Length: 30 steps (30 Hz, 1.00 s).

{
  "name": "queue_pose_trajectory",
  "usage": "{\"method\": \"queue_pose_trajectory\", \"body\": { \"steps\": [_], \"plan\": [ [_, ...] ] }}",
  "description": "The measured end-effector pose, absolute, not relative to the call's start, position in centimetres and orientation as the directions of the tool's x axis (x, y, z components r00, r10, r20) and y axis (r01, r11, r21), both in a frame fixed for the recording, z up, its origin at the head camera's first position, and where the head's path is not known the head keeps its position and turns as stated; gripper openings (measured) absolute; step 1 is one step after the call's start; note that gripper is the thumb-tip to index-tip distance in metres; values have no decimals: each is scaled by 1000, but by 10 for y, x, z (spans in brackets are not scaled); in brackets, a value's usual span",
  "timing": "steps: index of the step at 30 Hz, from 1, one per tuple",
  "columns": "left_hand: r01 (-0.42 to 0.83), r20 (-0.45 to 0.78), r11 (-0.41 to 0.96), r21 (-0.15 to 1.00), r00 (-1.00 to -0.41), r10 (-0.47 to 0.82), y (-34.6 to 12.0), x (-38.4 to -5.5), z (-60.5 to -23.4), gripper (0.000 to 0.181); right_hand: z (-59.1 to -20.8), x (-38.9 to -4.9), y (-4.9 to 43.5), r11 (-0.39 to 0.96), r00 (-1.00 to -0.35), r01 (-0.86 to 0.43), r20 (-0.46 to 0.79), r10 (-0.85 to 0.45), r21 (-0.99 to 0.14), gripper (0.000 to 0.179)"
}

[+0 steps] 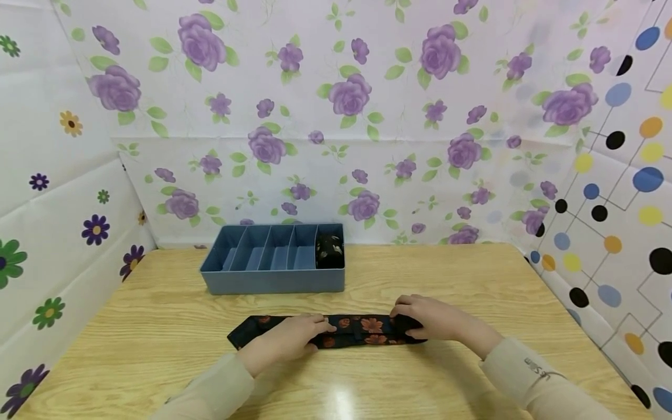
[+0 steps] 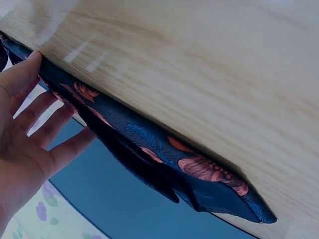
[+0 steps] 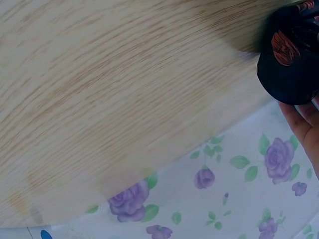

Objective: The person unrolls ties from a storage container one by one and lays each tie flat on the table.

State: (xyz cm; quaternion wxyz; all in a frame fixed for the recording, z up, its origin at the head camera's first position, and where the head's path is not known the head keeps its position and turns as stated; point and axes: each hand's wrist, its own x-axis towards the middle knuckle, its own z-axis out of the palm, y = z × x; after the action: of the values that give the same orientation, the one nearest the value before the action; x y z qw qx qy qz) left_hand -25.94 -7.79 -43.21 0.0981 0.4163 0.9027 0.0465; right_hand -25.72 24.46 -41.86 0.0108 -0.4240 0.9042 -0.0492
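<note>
A dark navy necktie [image 1: 371,324] with orange flowers lies lengthwise across the table, its pointed end to the left. Its right end is rolled into a thick bundle [image 3: 284,69]. My right hand [image 1: 433,318] grips this roll, fingers over the far side and thumb at the near side. Over the left-middle stretch, my left hand [image 1: 289,339] rests on the tie with fingers extended. In the left wrist view, the thumb touches one long edge and spread fingers [image 2: 70,149] meet the other. Beyond them, the tie's folded layers gape slightly toward the tip.
Behind the tie stands a blue-grey divided box [image 1: 275,282] with several compartments. A rolled black patterned tie [image 1: 330,252] sits in its rightmost one. The wooden table [image 1: 446,274] ends at a flowered cloth backdrop [image 1: 315,116], with patterned cloth at both sides.
</note>
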Motion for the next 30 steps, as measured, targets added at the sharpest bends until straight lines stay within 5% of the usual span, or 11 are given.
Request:
{"method": "queue_pose_trajectory", "body": {
  "steps": [30],
  "plan": [
    [718,-132,681,145,-668,732,-96,-262,-427,32,-415,-261,224,597,-601,-799,50,-798,-73,40]
  ]
}}
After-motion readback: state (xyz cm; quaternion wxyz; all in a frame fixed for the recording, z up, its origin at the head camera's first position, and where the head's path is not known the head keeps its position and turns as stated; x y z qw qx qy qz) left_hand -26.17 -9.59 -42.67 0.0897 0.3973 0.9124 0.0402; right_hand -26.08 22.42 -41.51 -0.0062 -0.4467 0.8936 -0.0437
